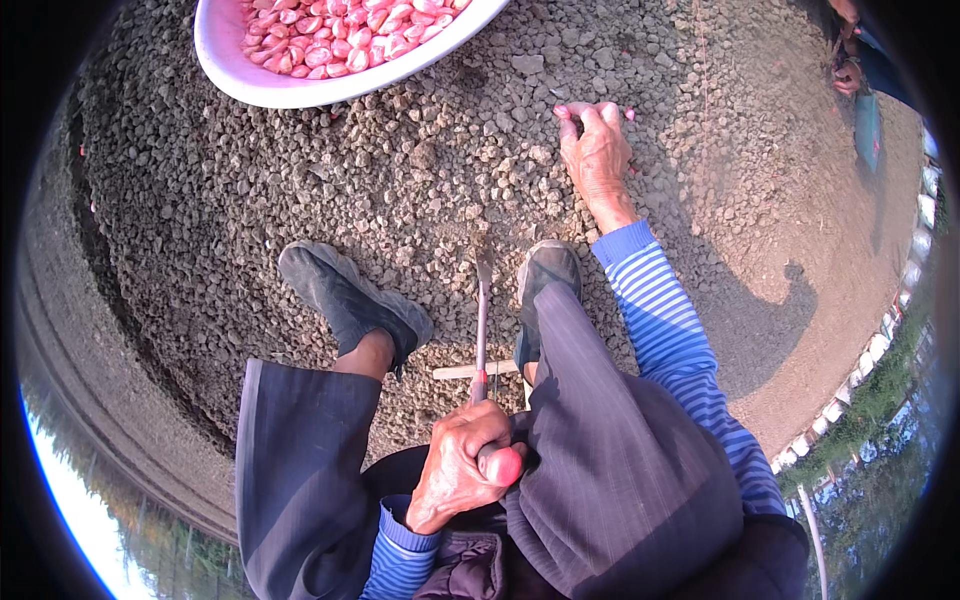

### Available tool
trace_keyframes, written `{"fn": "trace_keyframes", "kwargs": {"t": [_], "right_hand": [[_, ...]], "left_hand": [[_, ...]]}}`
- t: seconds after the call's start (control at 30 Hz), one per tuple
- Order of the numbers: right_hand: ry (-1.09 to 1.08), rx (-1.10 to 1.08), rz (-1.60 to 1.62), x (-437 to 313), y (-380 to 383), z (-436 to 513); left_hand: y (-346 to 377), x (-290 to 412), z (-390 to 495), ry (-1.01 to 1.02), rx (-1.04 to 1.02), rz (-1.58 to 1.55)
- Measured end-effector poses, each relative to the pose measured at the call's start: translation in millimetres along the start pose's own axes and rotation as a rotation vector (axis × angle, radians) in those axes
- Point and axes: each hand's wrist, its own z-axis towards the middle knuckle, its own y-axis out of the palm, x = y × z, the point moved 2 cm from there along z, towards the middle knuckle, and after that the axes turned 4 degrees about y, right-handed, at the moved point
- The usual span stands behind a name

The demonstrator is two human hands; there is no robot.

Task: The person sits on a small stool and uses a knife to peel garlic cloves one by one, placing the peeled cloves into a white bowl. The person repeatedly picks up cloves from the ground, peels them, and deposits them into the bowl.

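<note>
My left hand (469, 465) is closed round the red-ended handle of a long, thin metal hand tool (482, 315); its narrow blade rests on the soil between my shoes. My right hand (596, 154) reaches out over the lumpy soil, with a pink garlic clove (561, 112) between thumb and fingertips. Another pink clove (629, 114) lies on the soil just right of my fingers. A white basin (315, 97) heaped with pink-coated garlic cloves (345, 37) stands at the top left.
A co-worker's hand (847, 77) is at the top right, near a green tool blade (867, 131). A thin string (703, 75) runs along the soil. My shoes (352, 292) stand on clods, with a wooden piece (457, 371) between my legs. White bags (862, 365) edge the field at right.
</note>
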Motion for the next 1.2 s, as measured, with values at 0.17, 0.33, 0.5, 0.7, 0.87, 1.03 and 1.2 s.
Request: {"fn": "trace_keyframes", "kwargs": {"t": [0.17,0.33,0.5,0.7,0.87,1.03,1.2], "right_hand": [[-0.096,0.108,-0.007,-2,-1,6],[-0.052,-0.016,0.218,-21,1,18],[-0.013,-0.158,0.351,-42,6,31],[0.206,-0.197,0.599,-20,1,8],[0.315,-0.211,0.724,3,4,-18],[0.339,-0.225,0.776,13,0,-27],[0.347,-0.262,0.764,18,-3,-34]], "left_hand": [[-1,-2,-1,0.017,-0.005,0.05],[-1,-2,0,0.016,0.002,0.01],[-15,12,-8,0.012,0.121,-0.065],[-21,37,-2,0.278,0.155,0.027],[-6,15,52,0.469,0.202,0.124],[-1,-10,98,0.43,0.245,0.052],[-4,-10,104,0.421,0.245,0.054]]}}
